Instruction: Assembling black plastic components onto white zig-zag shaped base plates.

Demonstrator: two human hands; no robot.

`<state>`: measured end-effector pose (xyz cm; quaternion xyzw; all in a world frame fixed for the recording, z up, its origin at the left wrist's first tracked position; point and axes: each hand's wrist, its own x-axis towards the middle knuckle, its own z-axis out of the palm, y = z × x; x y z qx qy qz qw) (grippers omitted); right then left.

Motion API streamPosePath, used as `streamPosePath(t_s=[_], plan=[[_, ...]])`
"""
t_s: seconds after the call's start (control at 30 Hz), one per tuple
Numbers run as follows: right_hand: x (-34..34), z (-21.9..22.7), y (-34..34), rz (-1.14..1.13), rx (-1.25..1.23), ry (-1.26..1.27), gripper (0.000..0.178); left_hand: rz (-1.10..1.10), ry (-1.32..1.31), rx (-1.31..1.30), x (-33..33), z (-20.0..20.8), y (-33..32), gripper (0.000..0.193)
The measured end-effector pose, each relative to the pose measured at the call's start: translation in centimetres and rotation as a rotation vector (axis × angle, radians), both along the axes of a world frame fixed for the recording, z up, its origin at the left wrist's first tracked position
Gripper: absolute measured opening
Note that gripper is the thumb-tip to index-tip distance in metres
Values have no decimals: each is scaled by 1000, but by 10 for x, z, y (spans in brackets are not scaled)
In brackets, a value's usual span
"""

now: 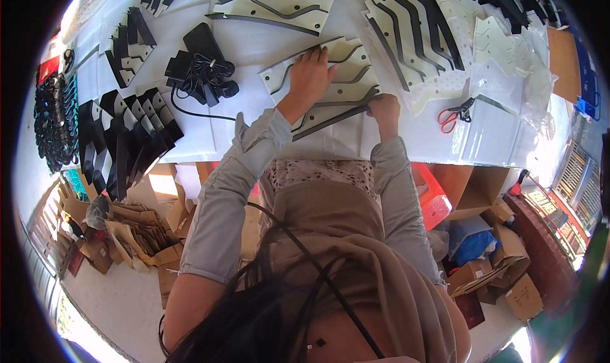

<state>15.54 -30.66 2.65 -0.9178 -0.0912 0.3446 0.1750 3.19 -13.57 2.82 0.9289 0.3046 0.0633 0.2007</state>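
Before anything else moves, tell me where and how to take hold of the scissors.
Take the scissors by the red handle loop, coming from the near left. The right hand, once free of the panel, seems best placed: the loop points toward the near edge, on that hand's side, while the black part angles away.

Cream panel (342, 90) partly masked by left hand (309, 77); surface beneath the palm not visible. Right hand (384, 113): fingertips too small to resolve at the end of the dark strip (330, 123), grip undetermined. Upper panel (279, 4) cropped by top edge. Black cable (203, 115) lost behind left sleeve (254, 141) (far end untraceable). Blue bundle (476, 245): contents indeterminable.
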Motion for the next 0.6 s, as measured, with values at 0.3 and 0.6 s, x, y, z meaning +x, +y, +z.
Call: streamPosePath(t_s=[0.3,0.6], plan=[[0,-8,-8,-87,126,11,17,-10,1,68,25,-15,-4,49],[-2,-12,-8,-116,207,42,19,-61,-254,193,33,-26,-2,44]])
